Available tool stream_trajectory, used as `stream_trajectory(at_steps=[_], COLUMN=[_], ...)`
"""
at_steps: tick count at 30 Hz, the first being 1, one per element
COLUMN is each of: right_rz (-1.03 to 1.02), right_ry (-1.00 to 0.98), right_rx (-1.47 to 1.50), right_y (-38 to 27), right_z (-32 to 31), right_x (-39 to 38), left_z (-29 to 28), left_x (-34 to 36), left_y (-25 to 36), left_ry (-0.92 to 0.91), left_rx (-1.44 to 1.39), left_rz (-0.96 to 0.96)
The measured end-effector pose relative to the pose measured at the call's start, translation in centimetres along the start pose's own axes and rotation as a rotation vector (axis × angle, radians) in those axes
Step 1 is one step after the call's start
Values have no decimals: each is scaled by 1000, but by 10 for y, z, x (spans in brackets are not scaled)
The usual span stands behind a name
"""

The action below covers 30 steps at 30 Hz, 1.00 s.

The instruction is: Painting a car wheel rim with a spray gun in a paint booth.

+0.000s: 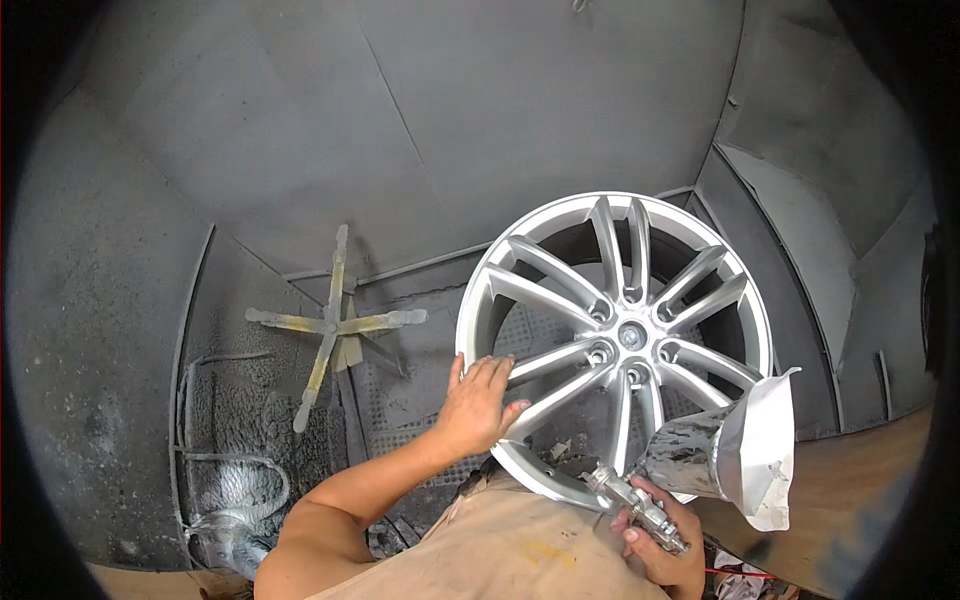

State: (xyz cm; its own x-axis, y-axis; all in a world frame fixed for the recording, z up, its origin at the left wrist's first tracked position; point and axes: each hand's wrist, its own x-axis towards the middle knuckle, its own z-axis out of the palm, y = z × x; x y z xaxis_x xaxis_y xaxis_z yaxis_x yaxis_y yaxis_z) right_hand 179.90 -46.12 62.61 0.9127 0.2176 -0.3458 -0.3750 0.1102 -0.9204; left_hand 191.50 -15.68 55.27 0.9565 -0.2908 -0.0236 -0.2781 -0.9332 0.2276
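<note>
Against the left hand, a wheel is gleaming silver; in the right hand, a spray gun is glinting silver, its grey cup showing black streaks and a white top. Left of the left hand, a grey cross-shaped stand is showing yellow patches; beyond both hands, a wall is looking grey.

Two bare hands were counted, one left hand and one right hand, and beyond them one wheel, on which twelve spokes in six pairs, six bolt holes and one centre cap were tallied. At the right hand, one spray gun and one cup were counted; leftward of the left hand, one stand with four arms was noted.
</note>
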Motion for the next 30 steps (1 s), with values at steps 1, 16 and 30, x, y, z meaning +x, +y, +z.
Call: stream_trajectory(at_steps=[1, 16, 30], right_rz=[5, 14, -32], right_ry=[-6, -139, -210], right_rx=[3, -121, -191], right_y=[0, 20, 9], right_z=[-2, -26, -24], right_x=[3, 20, 23], left_z=[1, 32, -22], left_x=[-2, -47, -11], left_y=[7, 52, -32], left_ry=[-1, -214, -80], left_rx=[-9, -208, 187], left_rz=[-22, 432, 181])
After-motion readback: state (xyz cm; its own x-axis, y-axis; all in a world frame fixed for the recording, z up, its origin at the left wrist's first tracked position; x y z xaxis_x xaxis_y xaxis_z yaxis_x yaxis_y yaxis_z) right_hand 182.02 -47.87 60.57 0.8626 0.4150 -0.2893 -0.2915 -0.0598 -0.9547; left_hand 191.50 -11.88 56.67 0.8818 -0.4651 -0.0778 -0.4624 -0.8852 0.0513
